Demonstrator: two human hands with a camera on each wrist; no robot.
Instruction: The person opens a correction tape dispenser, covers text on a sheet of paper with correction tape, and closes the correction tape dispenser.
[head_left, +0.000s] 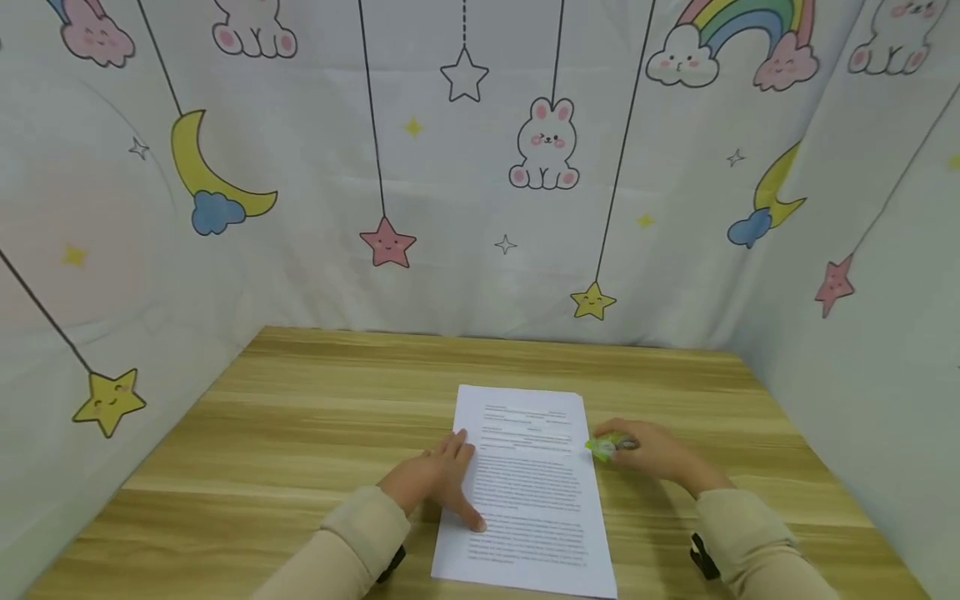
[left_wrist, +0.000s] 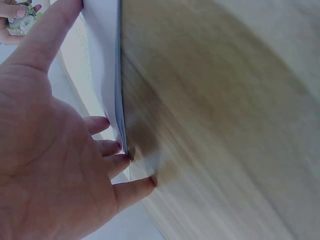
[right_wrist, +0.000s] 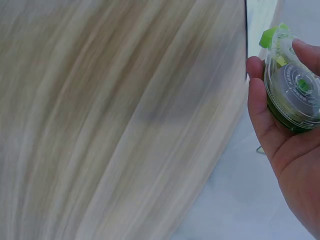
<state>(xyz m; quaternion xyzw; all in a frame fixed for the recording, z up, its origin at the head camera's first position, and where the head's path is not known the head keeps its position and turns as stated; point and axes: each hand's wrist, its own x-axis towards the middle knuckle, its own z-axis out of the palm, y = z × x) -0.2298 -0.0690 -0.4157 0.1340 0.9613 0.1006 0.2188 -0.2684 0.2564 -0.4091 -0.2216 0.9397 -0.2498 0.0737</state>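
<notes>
A stack of printed paper sheets (head_left: 528, 492) lies on the wooden table, long side toward me. My left hand (head_left: 438, 479) rests on its left edge with fingers spread, thumb on the text. In the left wrist view, the fingertips (left_wrist: 142, 187) of that hand are at the layered paper edge (left_wrist: 119, 100). A clear and green correction tape dispenser (right_wrist: 297, 85) is held between the thumb and fingers of my right hand (head_left: 656, 452). Its bright green tip sits at the right margin of the top sheet in the head view. White strips cover some lines near the top of the page.
The wood-grain table (head_left: 337, 400) reaches back to a white curtain (head_left: 465, 208) printed with stars, moons and rabbits, which also hangs along both sides. Dark straps (head_left: 703, 557) show under the cream sleeves (head_left: 757, 533).
</notes>
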